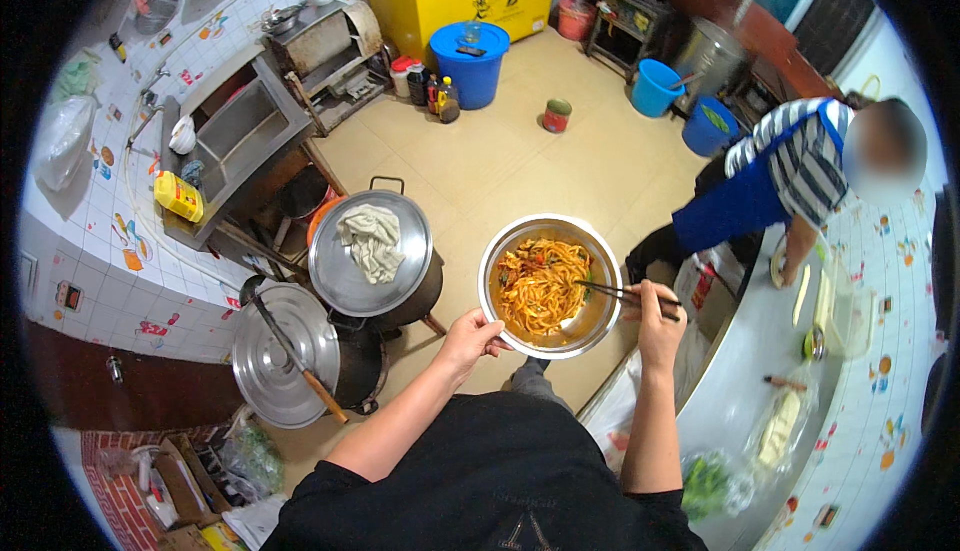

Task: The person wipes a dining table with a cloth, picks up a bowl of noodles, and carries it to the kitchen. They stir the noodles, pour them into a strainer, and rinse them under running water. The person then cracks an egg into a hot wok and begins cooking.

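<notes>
My left hand (471, 339) grips the lower left rim of a stainless steel bowl (609, 266), its thumb over the edge. Sauced noodles (541, 292) with bits of red and green lie in the bowl. Dark chopsticks (626, 293) are held in my right hand (660, 316) at the bowl's right side. Their tips reach into the noodles, and their back ends stick out past my fingers to the right. The bowl is held up in front of my body, over the tiled floor.
At left stand a lidded pot (322, 251) with a cloth (371, 239) on it, and a large lid (262, 371) with a ladle (292, 348) across it. A person in a blue apron (731, 202) works at the metal counter (739, 371) on the right. A red can (556, 115) stands on the floor ahead.
</notes>
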Demonstrator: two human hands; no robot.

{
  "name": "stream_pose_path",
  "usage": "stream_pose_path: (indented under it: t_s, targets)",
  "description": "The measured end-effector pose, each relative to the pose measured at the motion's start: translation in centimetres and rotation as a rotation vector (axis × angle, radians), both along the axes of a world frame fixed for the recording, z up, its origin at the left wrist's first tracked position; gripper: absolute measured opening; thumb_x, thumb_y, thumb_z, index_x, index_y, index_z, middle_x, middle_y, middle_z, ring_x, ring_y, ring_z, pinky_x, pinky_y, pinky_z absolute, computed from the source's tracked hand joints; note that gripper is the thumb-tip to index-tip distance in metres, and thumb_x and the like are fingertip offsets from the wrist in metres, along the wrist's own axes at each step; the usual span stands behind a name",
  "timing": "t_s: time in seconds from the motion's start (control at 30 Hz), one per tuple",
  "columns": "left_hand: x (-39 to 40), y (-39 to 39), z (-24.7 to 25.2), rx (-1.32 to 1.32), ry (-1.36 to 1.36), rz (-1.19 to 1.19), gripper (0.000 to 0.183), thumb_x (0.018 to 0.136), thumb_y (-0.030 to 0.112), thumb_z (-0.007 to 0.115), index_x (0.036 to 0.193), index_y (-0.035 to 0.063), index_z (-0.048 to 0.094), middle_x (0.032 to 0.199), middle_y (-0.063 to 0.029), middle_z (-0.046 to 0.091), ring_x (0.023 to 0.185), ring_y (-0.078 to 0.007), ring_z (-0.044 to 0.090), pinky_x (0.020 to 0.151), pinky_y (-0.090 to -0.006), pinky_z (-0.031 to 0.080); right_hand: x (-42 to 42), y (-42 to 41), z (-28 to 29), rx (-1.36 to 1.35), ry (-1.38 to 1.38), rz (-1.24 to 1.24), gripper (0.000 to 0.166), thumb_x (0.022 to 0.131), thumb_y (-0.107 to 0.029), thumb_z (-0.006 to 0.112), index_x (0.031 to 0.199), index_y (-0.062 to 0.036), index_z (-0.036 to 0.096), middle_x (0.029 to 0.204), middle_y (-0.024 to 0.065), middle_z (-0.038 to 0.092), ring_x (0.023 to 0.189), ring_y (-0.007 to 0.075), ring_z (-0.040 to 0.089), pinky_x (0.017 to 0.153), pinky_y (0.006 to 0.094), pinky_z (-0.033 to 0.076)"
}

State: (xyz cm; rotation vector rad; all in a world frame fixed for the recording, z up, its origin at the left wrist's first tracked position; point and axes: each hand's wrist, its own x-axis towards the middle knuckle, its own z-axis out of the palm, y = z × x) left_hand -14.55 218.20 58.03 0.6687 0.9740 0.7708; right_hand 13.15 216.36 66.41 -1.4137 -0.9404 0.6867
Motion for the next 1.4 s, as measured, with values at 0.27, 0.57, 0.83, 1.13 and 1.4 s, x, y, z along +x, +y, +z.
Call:
stream_pose_path:
  t_s: [0.27, 0.57, 0.83, 1.13, 1.4]
  targets:
    - [7.6, 5.7, 0.4, 0.041, 0.002, 0.110, 0.009, 0.094, 0.011, 0.055, 0.098, 0.0037, 0.053, 0.086, -0.0080, 0.067, 0.073, -0.0147, 0.068, 0.054, -0.0210, 0.047, 8.6, 9.3, 0.5, 0.025, -0.072, 0.032, 0.016, 0.093, -0.014, 0.059, 0.091, 0.0002, 0.066, 0.082, 0.0048, 0.068, 0.071, 0.0110, 0.065, 0.052, 0.0215, 0.049]
    - [13.4, 11.1, 0.2, 0.067, 0.027, 0.129, 0.011, 0.093, 0.010, 0.055, 0.101, 0.0017, 0.056, 0.087, -0.0081, 0.067, 0.072, -0.0161, 0.068, 0.050, -0.0217, 0.048, 8.3, 21.7, -1.0, -0.033, -0.031, 0.398, 0.018, 0.093, -0.016, 0.058, 0.091, 0.0002, 0.066, 0.082, 0.0058, 0.069, 0.072, 0.0116, 0.066, 0.053, 0.0224, 0.047]
    - [12.9, 16.6, -2.5, 0.003, -0.012, 0.363, 0.007, 0.094, 0.010, 0.054, 0.096, 0.0037, 0.054, 0.085, -0.0080, 0.066, 0.070, -0.0163, 0.068, 0.050, -0.0233, 0.049, 8.6, 24.6, 2.0, -0.279, -0.416, 0.714, 0.018, 0.090, -0.016, 0.063, 0.091, 0.0012, 0.069, 0.075, 0.0048, 0.067, 0.063, 0.0087, 0.059, 0.053, 0.0240, 0.049]
    - [10.2, 27.6, -3.6, 0.058, -0.023, 0.518, 0.007, 0.094, 0.008, 0.053, 0.096, 0.0018, 0.051, 0.083, -0.0078, 0.062, 0.071, -0.0163, 0.066, 0.051, -0.0236, 0.050, 9.2, 38.9, 1.1, -0.177, -0.110, 0.526, 0.026, 0.096, -0.020, 0.053, 0.109, 0.0006, 0.063, 0.098, 0.0130, 0.069, 0.063, 0.0171, 0.067, 0.043, 0.0212, 0.047]
    - [5.8, 37.4, -2.4, 0.101, 0.045, 0.541, 0.012, 0.093, 0.009, 0.055, 0.102, 0.0003, 0.054, 0.086, -0.0062, 0.064, 0.072, -0.0150, 0.067, 0.051, -0.0230, 0.049, 2.9, 51.3, -6.3, -0.304, 0.333, 0.363, 0.033, 0.097, -0.030, 0.051, 0.095, 0.0024, 0.056, 0.085, 0.0170, 0.066, 0.061, 0.0220, 0.066, 0.051, 0.0270, 0.054]
